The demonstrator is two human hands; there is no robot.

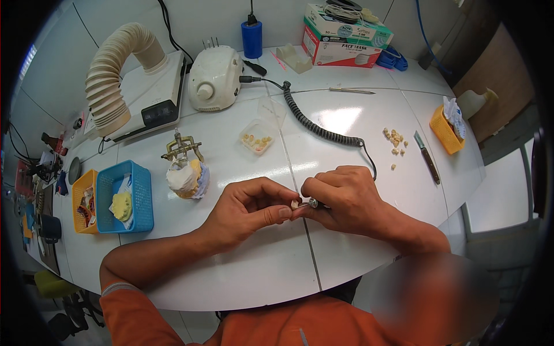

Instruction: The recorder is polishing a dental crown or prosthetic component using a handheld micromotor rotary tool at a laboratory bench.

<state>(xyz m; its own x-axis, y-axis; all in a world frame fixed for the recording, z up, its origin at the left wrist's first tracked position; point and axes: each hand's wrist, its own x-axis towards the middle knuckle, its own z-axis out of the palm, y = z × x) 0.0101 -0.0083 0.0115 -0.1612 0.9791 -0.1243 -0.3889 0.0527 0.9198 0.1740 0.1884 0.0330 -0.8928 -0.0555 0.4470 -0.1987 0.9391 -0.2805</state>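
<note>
Near the front of the white table, my left hand (242,210) pinches a small cream-coloured false tooth (295,204) between thumb and fingertips. Close against it, my right hand (352,202) is closed round a handpiece (313,203); only its silvery end shows, the rest is hidden in the fist. A black coiled cord (314,125) runs from a white motor control box (214,81) toward that hand. Beyond my left hand stands a brass articulator (183,145) bearing a plaster dental model (183,180). Loose teeth (395,138) lie in a scatter beyond my right hand.
A wood-handled knife (428,158) lies at the right, near a yellow basket (445,134). Blue (144,202) and yellow (81,222) baskets stand left. A clear box (241,141) holds small teeth. Behind are a ribbed hose (107,75) and mask boxes (340,49).
</note>
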